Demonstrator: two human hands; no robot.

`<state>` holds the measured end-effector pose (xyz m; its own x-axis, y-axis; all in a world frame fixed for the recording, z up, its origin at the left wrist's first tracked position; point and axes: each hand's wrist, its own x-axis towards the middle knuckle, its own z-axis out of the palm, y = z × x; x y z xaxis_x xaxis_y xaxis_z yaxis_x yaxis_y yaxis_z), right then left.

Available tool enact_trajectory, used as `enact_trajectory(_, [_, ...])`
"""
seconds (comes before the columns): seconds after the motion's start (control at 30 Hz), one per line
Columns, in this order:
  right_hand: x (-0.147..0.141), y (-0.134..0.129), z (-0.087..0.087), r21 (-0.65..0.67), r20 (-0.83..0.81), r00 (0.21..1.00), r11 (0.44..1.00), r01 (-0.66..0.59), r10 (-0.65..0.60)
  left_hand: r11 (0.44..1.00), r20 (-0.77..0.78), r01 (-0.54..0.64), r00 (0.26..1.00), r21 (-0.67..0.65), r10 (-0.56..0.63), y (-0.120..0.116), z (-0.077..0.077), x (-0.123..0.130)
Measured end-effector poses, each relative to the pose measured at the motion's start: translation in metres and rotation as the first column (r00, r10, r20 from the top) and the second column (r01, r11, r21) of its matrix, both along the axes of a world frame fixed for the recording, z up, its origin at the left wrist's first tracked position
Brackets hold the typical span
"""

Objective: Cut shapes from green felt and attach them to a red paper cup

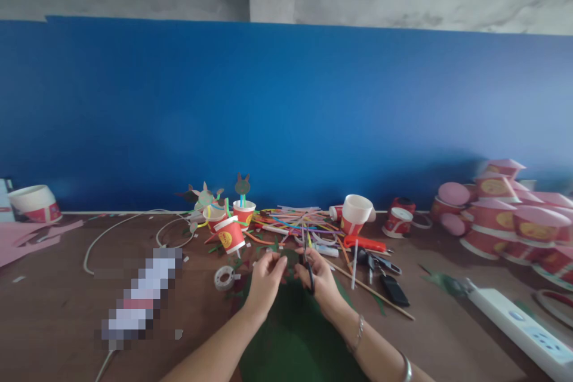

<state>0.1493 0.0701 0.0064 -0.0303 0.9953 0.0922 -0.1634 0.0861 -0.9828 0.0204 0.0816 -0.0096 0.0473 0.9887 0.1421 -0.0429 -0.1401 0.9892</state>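
Observation:
Between thumb and fingers, my left hand (267,274) pinches a small dark green paper piece (290,260). My right hand (320,277) is closed on a pair of scissors (308,268) with dark handles, its blades pointing up and away beside the paper. Whether the blades touch the paper I cannot tell. Beneath both hands lies a large dark green sheet (295,334). Left of my left hand is a roll of clear tape (224,278). Farther back stand red paper cups (230,235) with straws, one bearing a paper animal head (242,184).
Colourful straws or pipe cleaners (295,221) are heaped at the back centre. At right are a white cup (357,213), keys with a black fob (394,290), a thin wooden stick (380,296), a power strip (521,325) and stacked pink-topped cups (492,215). Pink paper (31,239) lies left.

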Motion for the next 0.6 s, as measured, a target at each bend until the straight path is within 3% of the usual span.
enact_trajectory(0.13, [0.001, -0.002, 0.0, 0.001, 0.033, 0.999, 0.999, -0.035, 0.035, 0.996, -0.039, -0.087, 0.995, 0.012, 0.088, -0.001, 0.002, -0.003])
enact_trajectory(0.33, [-0.001, -0.009, 0.002, -0.037, 0.139, 0.951, 0.961, -0.274, 0.277, 0.978, 0.029, -0.206, 0.978, 0.033, 0.205, -0.004, 0.008, -0.006])
enact_trajectory(0.6, [-0.005, -0.009, -0.008, -0.074, 0.165, 0.931, 0.946, -0.316, 0.324, 0.965, 0.049, -0.26, 0.965, 0.045, 0.258, -0.004, 0.009, -0.006])
